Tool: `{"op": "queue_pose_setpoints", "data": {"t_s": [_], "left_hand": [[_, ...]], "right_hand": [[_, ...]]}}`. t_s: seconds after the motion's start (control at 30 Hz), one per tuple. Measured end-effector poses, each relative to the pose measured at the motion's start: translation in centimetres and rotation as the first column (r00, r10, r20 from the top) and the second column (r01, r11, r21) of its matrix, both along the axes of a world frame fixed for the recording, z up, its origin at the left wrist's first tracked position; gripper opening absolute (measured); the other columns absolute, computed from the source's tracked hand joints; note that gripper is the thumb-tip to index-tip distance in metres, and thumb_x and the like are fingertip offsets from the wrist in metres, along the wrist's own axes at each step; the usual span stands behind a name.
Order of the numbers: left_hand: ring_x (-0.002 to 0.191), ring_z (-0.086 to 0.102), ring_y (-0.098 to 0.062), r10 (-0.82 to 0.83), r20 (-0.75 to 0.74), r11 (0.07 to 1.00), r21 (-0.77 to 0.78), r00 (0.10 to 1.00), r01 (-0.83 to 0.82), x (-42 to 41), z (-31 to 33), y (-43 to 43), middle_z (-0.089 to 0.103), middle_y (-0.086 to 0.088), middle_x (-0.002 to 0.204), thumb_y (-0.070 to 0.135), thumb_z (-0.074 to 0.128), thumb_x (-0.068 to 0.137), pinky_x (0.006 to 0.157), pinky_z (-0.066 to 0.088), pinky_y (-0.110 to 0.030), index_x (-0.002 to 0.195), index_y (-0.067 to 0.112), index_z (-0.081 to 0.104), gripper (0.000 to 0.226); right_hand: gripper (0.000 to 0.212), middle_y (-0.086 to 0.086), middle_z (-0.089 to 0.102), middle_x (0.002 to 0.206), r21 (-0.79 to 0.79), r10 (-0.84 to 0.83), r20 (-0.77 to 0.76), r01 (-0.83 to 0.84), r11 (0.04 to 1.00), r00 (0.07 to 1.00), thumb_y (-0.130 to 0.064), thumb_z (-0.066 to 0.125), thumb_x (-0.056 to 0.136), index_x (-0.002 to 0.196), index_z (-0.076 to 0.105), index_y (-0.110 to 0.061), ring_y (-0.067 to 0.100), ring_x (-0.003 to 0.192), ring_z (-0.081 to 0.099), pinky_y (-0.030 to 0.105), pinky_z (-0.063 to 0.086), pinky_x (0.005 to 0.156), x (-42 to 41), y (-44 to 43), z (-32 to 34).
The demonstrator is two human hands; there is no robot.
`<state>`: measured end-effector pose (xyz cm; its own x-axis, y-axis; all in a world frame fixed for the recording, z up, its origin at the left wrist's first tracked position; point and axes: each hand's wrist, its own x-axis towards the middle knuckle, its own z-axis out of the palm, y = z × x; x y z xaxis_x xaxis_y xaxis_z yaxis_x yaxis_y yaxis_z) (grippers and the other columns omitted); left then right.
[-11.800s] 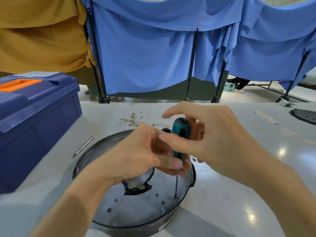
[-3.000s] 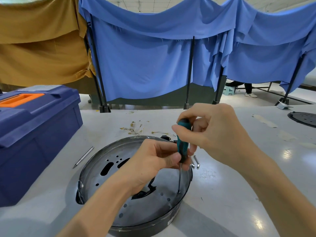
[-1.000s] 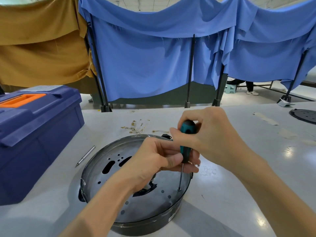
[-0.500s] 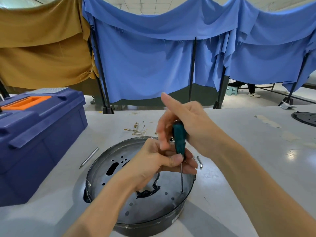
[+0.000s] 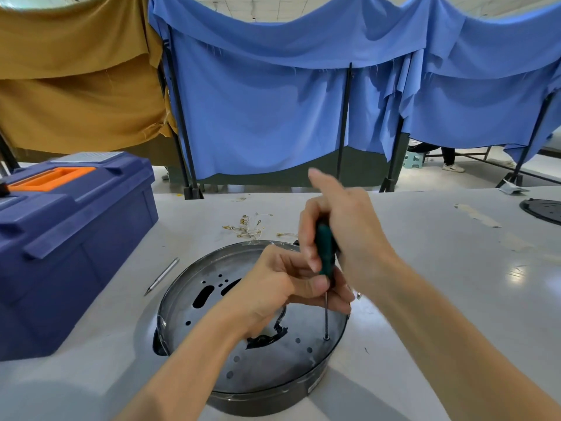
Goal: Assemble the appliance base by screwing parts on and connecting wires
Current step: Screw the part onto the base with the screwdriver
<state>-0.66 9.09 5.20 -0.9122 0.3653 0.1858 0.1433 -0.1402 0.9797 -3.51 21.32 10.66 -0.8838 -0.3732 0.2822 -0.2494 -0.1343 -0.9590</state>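
A round dark metal appliance base (image 5: 212,302) with several holes lies flat on the white table. A screwdriver (image 5: 324,253) with a teal handle stands upright over it, its tip on a screw (image 5: 326,338) near the base's right rim. My right hand (image 5: 343,226) grips the handle from the right, index finger stretched upward. My left hand (image 5: 282,287) pinches the lower handle and shaft between thumb and fingers. A dark irregular opening (image 5: 267,338) shows in the base below my left hand.
A blue toolbox (image 5: 66,238) with an orange handle stands at the left. A metal pin (image 5: 162,276) lies between it and the base. Small brass terminals and wires (image 5: 249,227) are scattered behind the base. A black disc (image 5: 543,209) sits at the far right edge.
My right hand has re-gripped the handle, going from wrapped over its top to beside it with the index finger raised. The screwdriver stays on the same screw.
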Motion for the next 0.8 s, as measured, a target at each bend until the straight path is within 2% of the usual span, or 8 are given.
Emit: {"op": "queue_pose_setpoints", "data": {"t_s": [0.07, 0.17, 0.3, 0.4, 0.5, 0.63, 0.7, 0.8], "left_hand": [[0.086, 0.071, -0.04, -0.026, 0.007, 1.0, 0.005, 1.0, 0.026, -0.1, -0.2, -0.1, 0.072, -0.024, 0.094, 0.001, 0.062, 0.086, 0.082, 0.056, -0.04, 0.087, 0.003, 0.076, 0.014], [0.089, 0.071, -0.041, -0.042, 0.011, 0.999, 0.026, 0.999, 0.042, -0.1, -0.5, -0.4, 0.073, -0.023, 0.096, -0.004, 0.061, 0.087, 0.082, 0.057, -0.039, 0.095, 0.003, 0.076, 0.018], [0.088, 0.072, -0.037, 0.013, 0.002, 0.999, 0.03, 1.0, -0.013, -0.2, -0.6, 0.1, 0.074, -0.018, 0.096, -0.005, 0.068, 0.081, 0.081, 0.058, -0.036, 0.096, 0.005, 0.076, 0.021], [0.085, 0.073, -0.032, -0.019, 0.002, 1.0, -0.01, 1.0, 0.019, -0.3, -0.5, 0.5, 0.075, -0.014, 0.093, -0.002, 0.068, 0.082, 0.079, 0.058, -0.032, 0.096, 0.003, 0.076, 0.017], [0.085, 0.072, -0.035, -0.047, 0.049, 0.999, 0.023, 0.998, 0.046, -0.2, -0.4, -0.1, 0.074, -0.018, 0.09, 0.0, 0.063, 0.085, 0.081, 0.057, -0.035, 0.09, 0.004, 0.076, 0.015], [0.085, 0.07, -0.038, -0.066, 0.061, 0.997, 0.033, 0.996, 0.064, -0.3, -0.5, -0.1, 0.072, -0.022, 0.091, 0.006, 0.066, 0.083, 0.082, 0.057, -0.039, 0.095, -0.002, 0.073, 0.015], [0.088, 0.071, -0.038, -0.049, 0.052, 0.998, 0.037, 0.997, 0.047, -0.4, -0.6, -0.2, 0.073, -0.022, 0.093, 0.003, 0.068, 0.083, 0.082, 0.057, -0.039, 0.097, -0.004, 0.072, 0.017], [0.09, 0.071, -0.039, 0.008, 0.059, 1.0, 0.026, 0.998, -0.009, -0.6, -0.7, 0.0, 0.073, -0.022, 0.096, 0.0, 0.069, 0.079, 0.08, 0.058, -0.038, 0.096, 0.001, 0.075, 0.018]], "right_hand": [[0.075, 0.014, 0.042, 0.038, 0.043, 0.302, 0.147, -0.311, 0.949, 0.942, -0.05, 0.039, 0.098, 0.039, 0.049, -0.004, 0.023, 0.03, 0.039, 0.022, 0.039, 0.041, -0.9, 0.9, 1.2], [0.071, 0.004, 0.029, 0.03, -0.055, 0.42, 0.151, -0.417, 0.907, 0.895, -0.033, 0.044, 0.101, 0.035, 0.037, -0.008, 0.016, 0.022, 0.023, 0.015, 0.023, 0.032, -1.1, 0.5, 0.9], [0.072, 0.002, 0.027, 0.03, -0.151, -0.069, -0.011, 0.067, 0.986, 0.998, -0.023, 0.036, 0.105, 0.034, 0.036, -0.011, 0.014, 0.024, 0.02, 0.013, 0.02, 0.034, -0.6, -0.7, -0.8], [0.073, 0.0, 0.035, 0.03, -0.136, -0.367, -0.117, 0.351, 0.926, 0.923, -0.021, 0.034, 0.103, 0.03, 0.04, -0.018, 0.013, 0.026, 0.03, 0.017, 0.025, 0.034, 0.1, -1.0, -1.4], [0.067, 0.009, 0.04, 0.036, -0.052, 0.074, 0.084, -0.07, 0.996, 0.994, -0.033, 0.042, 0.099, 0.037, 0.047, -0.009, 0.021, 0.029, 0.035, 0.022, 0.033, 0.037, -0.6, -0.1, 0.1], [0.068, 0.005, 0.031, 0.03, -0.06, 0.445, 0.213, -0.443, 0.895, 0.87, -0.032, 0.043, 0.099, 0.035, 0.037, -0.01, 0.017, 0.023, 0.025, 0.018, 0.022, 0.032, -1.7, 0.8, 1.2], [0.068, 0.001, 0.024, 0.029, -0.139, 0.337, 0.196, -0.314, 0.939, 0.921, -0.025, 0.043, 0.101, 0.035, 0.034, -0.011, 0.013, 0.023, 0.017, 0.015, 0.012, 0.033, -1.7, 0.2, 0.4], [0.065, 0.003, 0.027, 0.032, -0.177, -0.113, 0.009, 0.112, 0.978, 0.994, -0.017, 0.037, 0.101, 0.036, 0.037, -0.011, 0.014, 0.025, 0.02, 0.015, 0.018, 0.034, -0.8, -0.7, -1.0]]}}
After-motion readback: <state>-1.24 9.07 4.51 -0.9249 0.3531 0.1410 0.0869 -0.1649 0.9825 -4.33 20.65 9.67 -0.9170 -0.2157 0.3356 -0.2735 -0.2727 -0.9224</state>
